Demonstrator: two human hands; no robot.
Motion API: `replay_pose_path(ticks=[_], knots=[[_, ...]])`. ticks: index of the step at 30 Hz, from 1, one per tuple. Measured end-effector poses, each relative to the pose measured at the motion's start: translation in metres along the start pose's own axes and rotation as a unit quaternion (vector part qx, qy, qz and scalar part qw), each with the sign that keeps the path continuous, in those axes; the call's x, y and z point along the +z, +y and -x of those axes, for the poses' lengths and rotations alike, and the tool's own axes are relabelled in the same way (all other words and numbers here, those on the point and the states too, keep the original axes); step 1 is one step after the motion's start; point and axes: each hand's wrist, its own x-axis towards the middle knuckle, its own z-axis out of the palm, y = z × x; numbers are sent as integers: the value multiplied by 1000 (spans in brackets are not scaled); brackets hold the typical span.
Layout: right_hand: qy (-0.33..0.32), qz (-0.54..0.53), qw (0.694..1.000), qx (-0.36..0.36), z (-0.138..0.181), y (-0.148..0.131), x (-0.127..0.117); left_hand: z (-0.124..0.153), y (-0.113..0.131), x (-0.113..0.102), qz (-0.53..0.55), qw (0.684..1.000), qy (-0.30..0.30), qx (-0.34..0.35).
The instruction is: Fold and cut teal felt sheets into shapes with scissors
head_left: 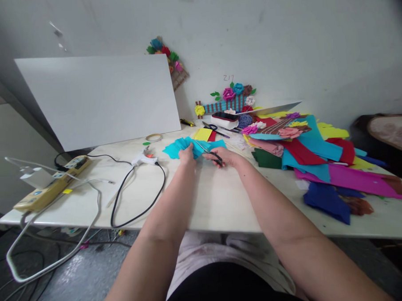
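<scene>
My left hand [187,155] pinches the near edge of a turquoise felt sheet [177,147] that lies on the white table [206,199]. My right hand [223,157] is closed round the black handles of a pair of scissors [208,152]. The scissor blades point up and left into the turquoise sheet, between my two hands. Both forearms reach out over the table's near edge.
A white glue gun [143,159] with a black cable lies left of my hands, and a yellow power strip [51,183] at the far left. A white board [99,99] leans on the wall. Coloured felt sheets [321,163] and felt flowers [238,93] cover the right side.
</scene>
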Motion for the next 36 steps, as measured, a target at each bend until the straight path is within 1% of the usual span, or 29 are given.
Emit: replay_pose_path(ticks=[3, 22, 27, 34, 36], knots=[[-1, 0, 1000, 2, 0, 0, 1, -1, 0, 0, 7, 1000, -11, -2], [11, -3, 1000, 10, 3, -4, 2, -5, -1, -1, 14, 1000, -2, -7], [10, -6, 1000, 9, 2, -2, 1, -5, -2, -1, 23, 1000, -12, -2], [15, -10, 1000, 14, -1, -1, 3, -4, 1, -1, 0, 1000, 13, -8], [10, -10, 1000, 10, -1, 0, 3, -3, 1, -2, 17, 1000, -13, 1]])
